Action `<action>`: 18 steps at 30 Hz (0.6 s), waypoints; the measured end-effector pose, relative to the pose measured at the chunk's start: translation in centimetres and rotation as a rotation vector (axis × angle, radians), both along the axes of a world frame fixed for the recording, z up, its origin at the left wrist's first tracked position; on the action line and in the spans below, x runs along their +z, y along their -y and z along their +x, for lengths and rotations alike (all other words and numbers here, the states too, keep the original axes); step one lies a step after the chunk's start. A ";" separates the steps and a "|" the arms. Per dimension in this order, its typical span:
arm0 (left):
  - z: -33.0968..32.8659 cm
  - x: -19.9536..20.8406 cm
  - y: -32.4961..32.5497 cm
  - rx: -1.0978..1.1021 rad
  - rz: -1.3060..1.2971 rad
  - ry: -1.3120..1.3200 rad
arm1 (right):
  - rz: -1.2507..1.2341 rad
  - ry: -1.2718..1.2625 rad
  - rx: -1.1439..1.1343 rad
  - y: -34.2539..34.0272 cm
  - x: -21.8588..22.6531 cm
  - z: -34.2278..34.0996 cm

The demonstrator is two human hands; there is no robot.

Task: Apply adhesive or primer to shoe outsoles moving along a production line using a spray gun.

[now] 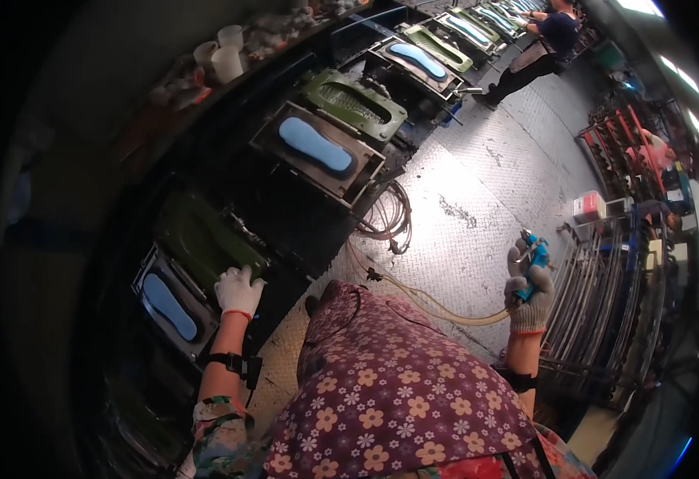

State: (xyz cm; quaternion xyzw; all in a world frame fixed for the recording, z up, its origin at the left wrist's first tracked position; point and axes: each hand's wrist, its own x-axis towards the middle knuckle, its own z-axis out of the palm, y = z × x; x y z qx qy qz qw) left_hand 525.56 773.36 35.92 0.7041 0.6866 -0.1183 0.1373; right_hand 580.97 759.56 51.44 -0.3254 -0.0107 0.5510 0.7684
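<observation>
My left hand [238, 290], in a white knit glove with an orange cuff, has its fingers curled over the near edge of a raised green mould lid [206, 239]. Beside that lid, a light blue insole-shaped piece [169, 306] lies in the lower half of the mould [148, 263]. Out to the right, my right hand [530, 289], gloved in the same way, is wrapped round a blue air blow gun [535, 267]. A pale hose [461, 318] runs from the gun leftward over my apron.
Further along the line sit another open mould with a blue insole-shaped piece [315, 145] and its green lid [355, 104]. Coiled hoses [389, 215] hang beside it. A co-worker [553, 40] stands at the far end. Racks of rods [589, 279] stand to the right. White cups [227, 64] rest on a shelf.
</observation>
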 end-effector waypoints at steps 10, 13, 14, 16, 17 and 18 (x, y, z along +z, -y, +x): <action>10.1 -4.0 -11.6 -0.145 0.353 0.387 | -0.005 -0.008 -0.160 0.0 -0.6 -0.2; 17.1 -6.3 -17.1 -0.185 0.452 0.420 | -0.016 -0.010 -0.159 -1.5 -1.2 1.6; 19.5 -6.9 -18.8 -0.221 0.500 0.432 | -0.019 -0.015 -0.162 -2.2 -1.2 2.2; 23.4 -8.7 -22.5 -0.224 0.417 0.361 | -0.060 0.008 -0.191 -3.9 -0.9 3.6; 26.8 -7.6 -24.4 -0.205 0.357 0.433 | -0.081 0.026 -0.211 -4.3 -1.3 5.0; 28.3 -8.8 -25.9 -0.204 0.456 0.418 | -0.077 0.012 -0.188 -4.9 -1.6 6.3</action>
